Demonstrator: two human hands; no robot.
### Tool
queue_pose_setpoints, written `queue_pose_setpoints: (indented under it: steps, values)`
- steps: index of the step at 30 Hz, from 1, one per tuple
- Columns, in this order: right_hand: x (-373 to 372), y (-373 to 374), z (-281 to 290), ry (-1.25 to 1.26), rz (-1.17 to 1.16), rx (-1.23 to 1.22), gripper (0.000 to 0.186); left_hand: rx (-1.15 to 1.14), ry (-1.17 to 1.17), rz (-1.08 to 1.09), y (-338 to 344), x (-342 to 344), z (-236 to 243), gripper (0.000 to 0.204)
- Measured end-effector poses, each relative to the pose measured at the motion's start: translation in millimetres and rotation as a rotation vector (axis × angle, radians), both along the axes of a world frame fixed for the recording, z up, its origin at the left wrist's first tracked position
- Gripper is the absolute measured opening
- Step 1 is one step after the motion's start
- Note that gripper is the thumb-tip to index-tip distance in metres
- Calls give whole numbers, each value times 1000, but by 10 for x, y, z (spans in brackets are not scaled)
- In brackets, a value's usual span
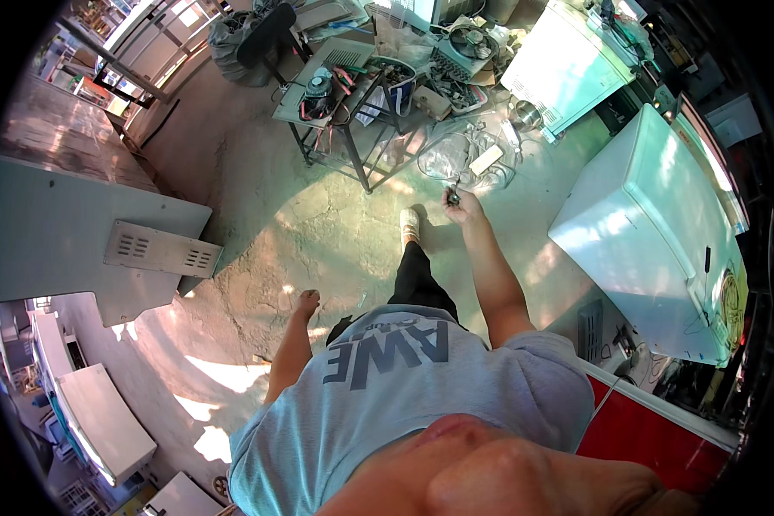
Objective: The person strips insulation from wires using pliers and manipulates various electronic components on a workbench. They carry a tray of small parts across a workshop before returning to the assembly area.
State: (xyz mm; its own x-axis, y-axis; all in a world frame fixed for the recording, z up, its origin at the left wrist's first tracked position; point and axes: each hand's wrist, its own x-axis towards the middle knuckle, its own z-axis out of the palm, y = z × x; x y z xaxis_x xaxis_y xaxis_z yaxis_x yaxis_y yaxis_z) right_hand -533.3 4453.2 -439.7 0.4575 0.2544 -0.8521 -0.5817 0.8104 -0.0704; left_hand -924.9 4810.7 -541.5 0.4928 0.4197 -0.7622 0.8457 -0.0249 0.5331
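Observation:
My right hand (464, 209) reaches forward, its fingers closed around a small dark object (453, 198). A thin part of that object sticks up past the fingers; its kind is too small to tell. Past this hand, a pale rectangular piece (486, 161) lies on a clear plastic bag (447, 156) on the floor. My left hand (307, 303) hangs low at my side with curled fingers, and nothing shows in it. Ahead stands a dark metal-framed stand (353, 142); on it are a small motor-like part (319, 87) and red-handled tools (343, 79).
White appliance cabinets (636, 211) stand at the right, another (568, 69) behind. Loose parts and a fan (473, 39) pile up at the back. Grey metal panels (77, 232) rise at the left. A red-fronted unit (645, 439) is close at my right. Sunlit concrete floor (335, 224) lies ahead.

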Motion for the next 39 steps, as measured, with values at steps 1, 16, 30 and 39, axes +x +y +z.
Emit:
queue_pose_setpoints:
  steps: [1, 16, 30, 39]
  values:
    - [191, 34, -234, -77, 20, 17, 6, -22, 138, 34, -16, -51, -4, 43]
    - [4286, 2316, -591, -245, 287, -19, 20, 194, -20, 105, -15, 2362, 1390, 43]
    - [2124, 250, -1789, 127, 801, -438, 16, -39, 390, 123, -133, 1887, 870, 43]
    - [192, -2523, -1264, 468, 495, -900, 12, 90, 234, -151, 778, 2417, 31, 45]
